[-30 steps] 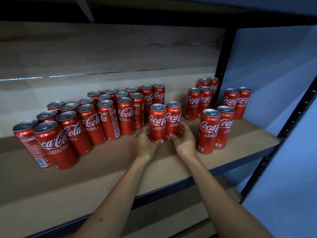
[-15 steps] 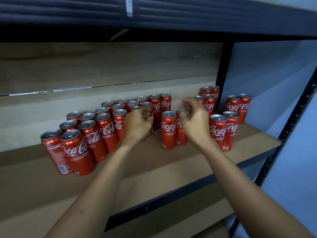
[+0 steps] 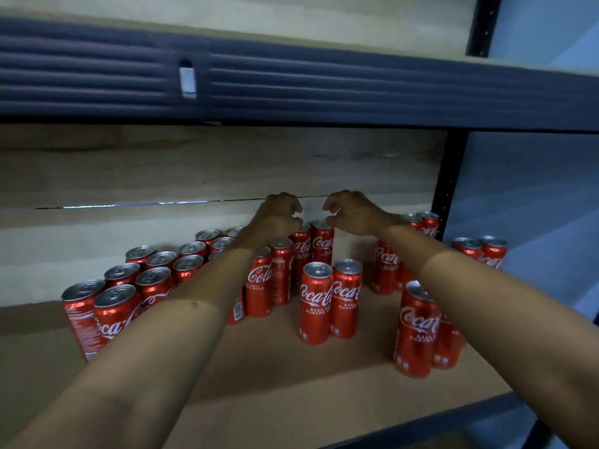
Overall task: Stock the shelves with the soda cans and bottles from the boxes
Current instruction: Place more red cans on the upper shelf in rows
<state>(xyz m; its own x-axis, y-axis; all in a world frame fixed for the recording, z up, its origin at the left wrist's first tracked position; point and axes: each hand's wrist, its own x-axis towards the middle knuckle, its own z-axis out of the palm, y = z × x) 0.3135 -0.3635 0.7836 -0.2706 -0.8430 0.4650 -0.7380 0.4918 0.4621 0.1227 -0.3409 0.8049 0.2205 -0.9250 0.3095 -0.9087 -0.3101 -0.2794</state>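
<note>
- A block of red cans [image 3: 136,286] is seen at the lower left of the frame, standing upright on the shelf [image 3: 291,377]; it is partly covered by the left forearm.
- The left hand [image 3: 278,218] has been raised from among the cans half a second ago to the rear cans at centre; its fingers are curled, and whether anything is grasped cannot be told.
- A pair of cans [image 3: 330,299], held between both hands a second ago, now stands free at centre, well in front of and below both hands.
- The right hand [image 3: 353,213] has likewise been moved back and up; its curled fingertips lie just above the rear can [image 3: 322,243], contact uncertain.
- More cans [image 3: 418,328] stand at the right.
</note>
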